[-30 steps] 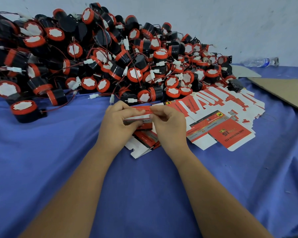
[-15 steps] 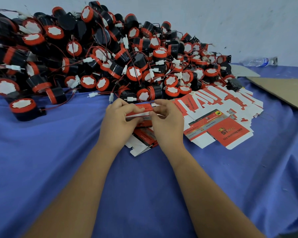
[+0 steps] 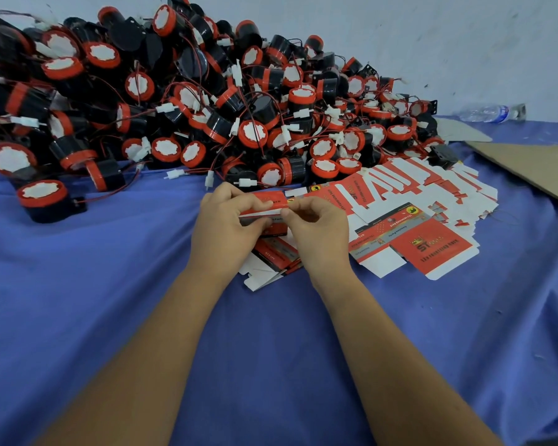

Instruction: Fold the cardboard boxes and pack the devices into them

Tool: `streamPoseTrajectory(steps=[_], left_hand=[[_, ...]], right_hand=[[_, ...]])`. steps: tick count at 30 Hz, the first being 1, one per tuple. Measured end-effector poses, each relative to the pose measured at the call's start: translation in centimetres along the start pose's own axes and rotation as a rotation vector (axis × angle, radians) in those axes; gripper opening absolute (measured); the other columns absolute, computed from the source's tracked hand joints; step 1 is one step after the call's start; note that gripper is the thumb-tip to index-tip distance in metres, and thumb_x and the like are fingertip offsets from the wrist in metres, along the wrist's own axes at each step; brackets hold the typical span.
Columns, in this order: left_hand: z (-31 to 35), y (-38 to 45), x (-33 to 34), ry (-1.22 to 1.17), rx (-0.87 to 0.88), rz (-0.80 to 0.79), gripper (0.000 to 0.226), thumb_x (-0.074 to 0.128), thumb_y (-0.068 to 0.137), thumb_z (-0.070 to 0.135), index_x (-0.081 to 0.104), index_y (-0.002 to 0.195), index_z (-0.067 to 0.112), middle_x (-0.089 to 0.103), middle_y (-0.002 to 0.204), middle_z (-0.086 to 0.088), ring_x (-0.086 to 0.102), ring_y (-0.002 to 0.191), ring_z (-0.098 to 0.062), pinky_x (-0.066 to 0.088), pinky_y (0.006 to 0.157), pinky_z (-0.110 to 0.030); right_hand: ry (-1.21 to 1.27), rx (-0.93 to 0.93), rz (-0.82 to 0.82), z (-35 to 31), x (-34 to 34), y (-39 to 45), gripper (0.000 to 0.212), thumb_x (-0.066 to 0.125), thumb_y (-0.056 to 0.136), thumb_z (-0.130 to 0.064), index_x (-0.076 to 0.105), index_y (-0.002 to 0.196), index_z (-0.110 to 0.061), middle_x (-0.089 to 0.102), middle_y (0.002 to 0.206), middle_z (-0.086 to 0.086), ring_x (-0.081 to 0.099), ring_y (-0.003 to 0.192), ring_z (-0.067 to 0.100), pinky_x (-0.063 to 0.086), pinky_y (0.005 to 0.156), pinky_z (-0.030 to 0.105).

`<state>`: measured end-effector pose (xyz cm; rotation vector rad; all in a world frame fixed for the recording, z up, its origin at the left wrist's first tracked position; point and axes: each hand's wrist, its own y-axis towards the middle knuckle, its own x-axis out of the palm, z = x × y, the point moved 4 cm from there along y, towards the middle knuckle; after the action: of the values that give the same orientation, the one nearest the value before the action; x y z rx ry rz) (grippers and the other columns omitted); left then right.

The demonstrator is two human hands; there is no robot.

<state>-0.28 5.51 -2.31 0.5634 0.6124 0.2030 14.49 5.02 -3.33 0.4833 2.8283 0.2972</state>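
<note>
My left hand and my right hand meet over the blue cloth and both pinch one red and white cardboard box, partly folded, at its upper edge. The rest of that box is hidden behind my fingers. Just below my hands lie a few flat box blanks. To the right spreads a fanned stack of flat red and white blanks. Behind them a big heap of black and red round devices with red wires and white plugs fills the back left.
A blue cloth covers the table. One device sits apart at the left front of the heap. A brown cardboard sheet lies at the right, and a plastic bottle lies by the white wall.
Both hands stay on the same box and have worked its upper flap a little; my view has shifted slightly. Nothing else has moved.
</note>
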Motion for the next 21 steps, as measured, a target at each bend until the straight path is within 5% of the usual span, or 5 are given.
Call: streamPoseTrajectory(steps=[4, 8, 11, 17, 21], left_hand=[[-0.4, 0.1, -0.1, -0.025, -0.009, -0.012, 0.012, 0.081, 0.081, 0.015, 0.076, 0.090, 0.021, 0.052, 0.091, 0.010, 0.055, 0.102, -0.027, 0.050, 0.084, -0.047], [-0.5, 0.1, 0.1, -0.022, 0.003, -0.024, 0.008, 0.079, 0.083, 0.017, 0.078, 0.091, 0.019, 0.054, 0.092, 0.006, 0.053, 0.102, -0.028, 0.051, 0.080, -0.049], [-0.4, -0.1, 0.4, 0.043, 0.027, -0.035, 0.006, 0.077, 0.086, 0.016, 0.079, 0.092, 0.015, 0.052, 0.093, 0.009, 0.047, 0.103, -0.021, 0.051, 0.078, -0.045], [-0.1, -0.3, 0.1, 0.135, 0.099, -0.045, 0.016, 0.071, 0.088, 0.005, 0.080, 0.099, 0.013, 0.067, 0.095, -0.001, 0.053, 0.100, -0.024, 0.042, 0.077, -0.023], [-0.7, -0.3, -0.2, 0.076, 0.046, -0.061, 0.037, 0.057, 0.089, -0.013, 0.076, 0.111, 0.011, 0.070, 0.121, -0.006, 0.057, 0.118, -0.018, 0.036, 0.097, -0.010]], right_hand=[[-0.143, -0.189, -0.006, -0.8, 0.4, -0.6, 0.020, 0.063, 0.092, -0.010, 0.063, 0.105, -0.025, 0.063, 0.090, -0.012, 0.060, 0.084, 0.004, 0.051, 0.072, 0.017], [-0.273, -0.335, -0.033, -0.9, 0.6, -0.6, 0.004, 0.062, 0.088, -0.005, 0.065, 0.088, -0.008, 0.056, 0.102, 0.000, 0.057, 0.087, 0.016, 0.052, 0.071, 0.033], [-0.411, -0.375, -0.051, -0.7, 0.7, -0.6, 0.007, 0.061, 0.087, -0.009, 0.058, 0.081, -0.012, 0.050, 0.099, -0.006, 0.050, 0.082, 0.015, 0.050, 0.063, 0.036], [-0.386, -0.328, -0.120, -0.2, 1.4, -0.3, 0.013, 0.060, 0.082, -0.010, 0.049, 0.089, -0.012, 0.052, 0.101, -0.002, 0.048, 0.089, 0.016, 0.044, 0.067, 0.034], [-0.239, -0.212, -0.190, 0.4, 1.2, 0.1, 0.023, 0.066, 0.082, -0.014, 0.050, 0.098, -0.016, 0.056, 0.129, -0.004, 0.044, 0.103, -0.005, 0.035, 0.075, 0.010]])
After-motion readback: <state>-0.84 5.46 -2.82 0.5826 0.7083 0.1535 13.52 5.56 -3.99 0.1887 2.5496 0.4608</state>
